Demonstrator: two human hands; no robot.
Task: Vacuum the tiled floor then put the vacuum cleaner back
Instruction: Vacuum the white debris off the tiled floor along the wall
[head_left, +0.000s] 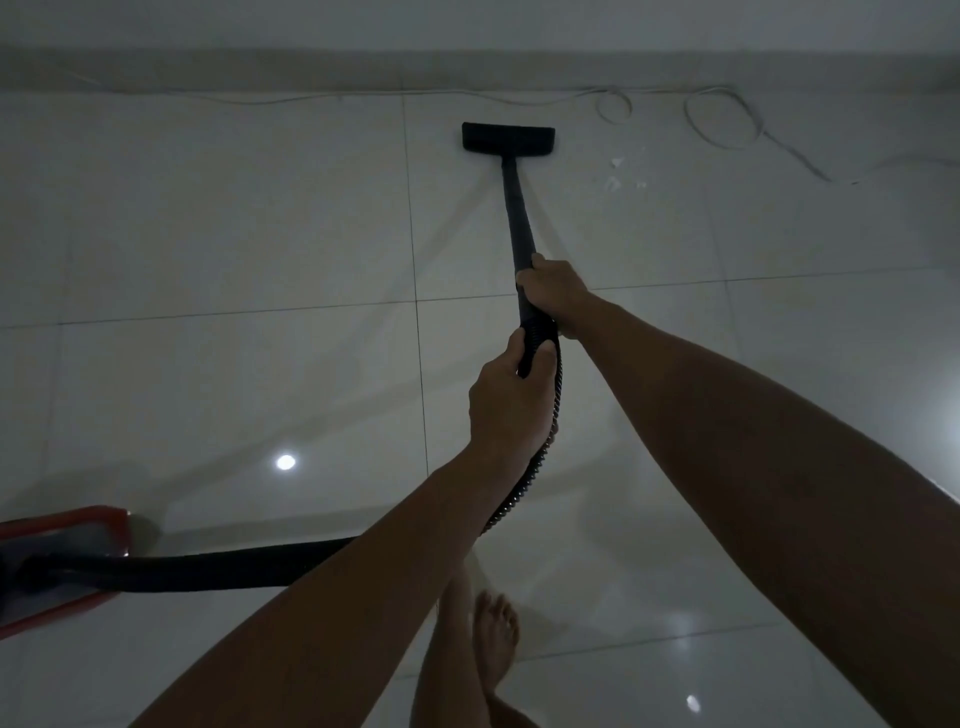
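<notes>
Head view: the right hand is wrapped round the black plastic vacuum wand, and the left hand grips the ribbed black handle just below it. Beyond both grips, the flat black floor nozzle rests on the glossy pale tiled floor. The black corrugated hose trails down from the handle to the red vacuum cleaner body at lower left.

Loose cable, perhaps debris, beside nozzle

Glossy, smooth pale floor tiles mirror ceiling lights. The vacuum's black wand and floor head look like matt plastic. Its hose is ribbed; its red body shines like plastic.
</notes>
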